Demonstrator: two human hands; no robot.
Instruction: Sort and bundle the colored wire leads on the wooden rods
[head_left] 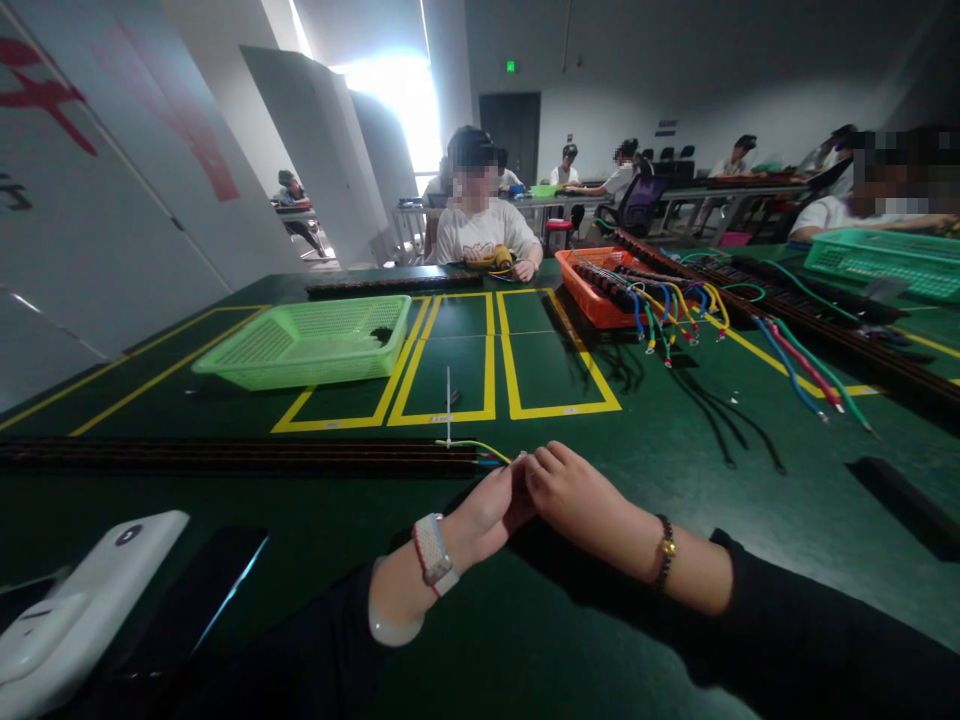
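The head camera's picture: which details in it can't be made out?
All in the head view:
Right end of the yellow-green wire: hidden by the left hand and right hand; what their grip encloses is unclear.
Long dark strips: left ends cut off by the picture's left edge.
White label on the yellow tape: too small to read.

One head-worn camera gives the only view, looking forward and down from the wearer's side of a green worktable point(750, 510); it sits close above the near edge, so the black sleeves point(810, 630) enter large at the bottom, while the left hand point(491, 508) and right hand point(568, 488) meet just below centre; the tabletop recedes away to a seated co-worker point(480, 235) facing the lens, and beyond, much farther off, stand a dark door point(510, 140) and green exit sign point(511, 67).
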